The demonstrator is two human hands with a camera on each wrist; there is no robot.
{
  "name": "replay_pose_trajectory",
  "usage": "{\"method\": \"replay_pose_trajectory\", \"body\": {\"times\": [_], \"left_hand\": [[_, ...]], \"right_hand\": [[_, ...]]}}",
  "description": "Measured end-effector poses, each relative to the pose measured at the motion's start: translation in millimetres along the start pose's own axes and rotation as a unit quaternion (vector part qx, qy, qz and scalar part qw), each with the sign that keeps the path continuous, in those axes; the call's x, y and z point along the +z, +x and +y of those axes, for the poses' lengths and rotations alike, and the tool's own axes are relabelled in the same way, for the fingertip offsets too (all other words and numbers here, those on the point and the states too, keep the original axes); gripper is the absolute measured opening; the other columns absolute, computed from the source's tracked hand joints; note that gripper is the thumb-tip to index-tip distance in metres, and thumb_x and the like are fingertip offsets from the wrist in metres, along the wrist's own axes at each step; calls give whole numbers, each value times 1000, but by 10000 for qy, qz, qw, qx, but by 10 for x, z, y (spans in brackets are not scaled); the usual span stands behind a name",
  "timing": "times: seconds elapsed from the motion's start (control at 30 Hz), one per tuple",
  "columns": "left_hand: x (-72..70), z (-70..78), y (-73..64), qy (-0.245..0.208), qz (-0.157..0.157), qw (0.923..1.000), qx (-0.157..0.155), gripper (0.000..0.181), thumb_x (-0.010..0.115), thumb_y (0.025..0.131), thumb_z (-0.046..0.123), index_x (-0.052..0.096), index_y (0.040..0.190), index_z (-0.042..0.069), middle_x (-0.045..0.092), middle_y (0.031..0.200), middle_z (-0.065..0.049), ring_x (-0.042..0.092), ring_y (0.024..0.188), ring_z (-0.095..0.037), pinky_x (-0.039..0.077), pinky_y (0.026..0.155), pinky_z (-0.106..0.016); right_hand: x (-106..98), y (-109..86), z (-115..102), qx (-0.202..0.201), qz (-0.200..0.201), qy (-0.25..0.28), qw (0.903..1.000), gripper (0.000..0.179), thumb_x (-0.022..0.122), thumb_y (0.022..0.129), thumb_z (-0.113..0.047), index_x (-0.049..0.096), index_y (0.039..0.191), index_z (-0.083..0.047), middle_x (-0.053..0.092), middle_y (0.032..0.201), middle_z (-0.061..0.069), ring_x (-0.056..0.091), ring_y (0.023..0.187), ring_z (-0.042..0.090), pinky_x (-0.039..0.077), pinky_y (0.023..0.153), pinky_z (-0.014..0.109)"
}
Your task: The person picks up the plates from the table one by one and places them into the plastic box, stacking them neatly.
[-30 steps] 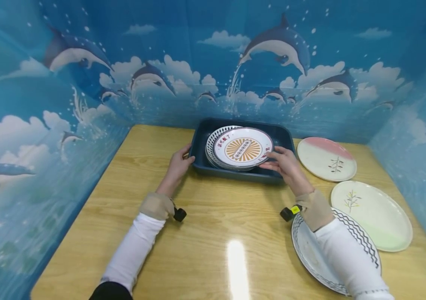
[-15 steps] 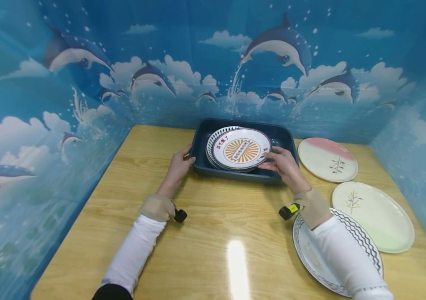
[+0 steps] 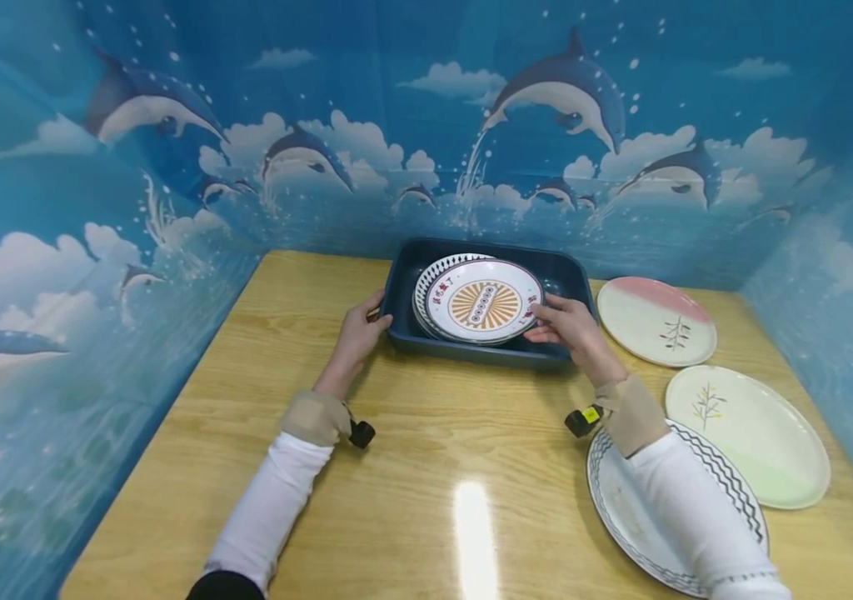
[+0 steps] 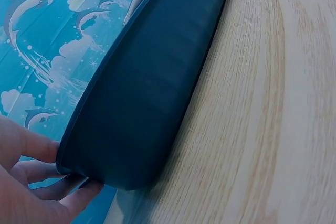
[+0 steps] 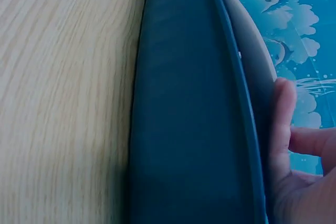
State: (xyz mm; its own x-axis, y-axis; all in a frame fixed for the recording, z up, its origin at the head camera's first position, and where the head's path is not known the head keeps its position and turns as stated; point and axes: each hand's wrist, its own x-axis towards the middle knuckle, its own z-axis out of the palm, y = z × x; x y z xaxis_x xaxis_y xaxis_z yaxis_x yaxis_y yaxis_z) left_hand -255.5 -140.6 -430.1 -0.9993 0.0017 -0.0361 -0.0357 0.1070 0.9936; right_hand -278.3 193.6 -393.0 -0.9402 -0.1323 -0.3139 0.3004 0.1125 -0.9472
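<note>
My left grip [image 3: 361, 328] pinches the tray [image 3: 479, 353] at nine o'clock; my right grip [image 3: 572, 325] pinches the sunburst plate [image 3: 483, 302] (topmost) at four.

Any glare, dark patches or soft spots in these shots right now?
Head view: a bright glare streak on the wooden table, near the bottom edge; left wrist view: the tray looks dark with little detail, a soft shadow along its base; right wrist view: its side is similarly dark, and the right hand looks slightly soft.
</note>
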Motion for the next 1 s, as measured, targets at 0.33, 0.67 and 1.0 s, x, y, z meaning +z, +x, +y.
{"method": "replay_pose_trajectory", "body": {"times": [0.33,0.67,1.0], "left_hand": [[9,-7,13,-32,7,10000,-16,55,50,102,-4,34,155,0,32,162,-18,43,141,-38,41,115,-44],[3,-32,-10,-48,80,9998,203,54,53,101,-2,38,153,-1,35,160,-20,48,138,-35,46,111,-36],[8,-17,8,-32,36,9999,-153,55,52,103,-1,34,156,2,29,163,-14,41,143,-36,40,116,-42]], "right_hand": [[9,66,59,-151,32,-1356,9906,75,60,104,-20,16,163,-17,62,72,0,62,53,7,58,54,24],[-3,71,70,-359,55,-1799,9830,75,64,102,-25,21,163,-14,64,75,4,62,53,6,57,53,24],[-307,-466,-109,-1321,452,-2239,9646,47,61,104,-24,54,145,-3,69,90,12,66,59,13,61,60,29]]}}
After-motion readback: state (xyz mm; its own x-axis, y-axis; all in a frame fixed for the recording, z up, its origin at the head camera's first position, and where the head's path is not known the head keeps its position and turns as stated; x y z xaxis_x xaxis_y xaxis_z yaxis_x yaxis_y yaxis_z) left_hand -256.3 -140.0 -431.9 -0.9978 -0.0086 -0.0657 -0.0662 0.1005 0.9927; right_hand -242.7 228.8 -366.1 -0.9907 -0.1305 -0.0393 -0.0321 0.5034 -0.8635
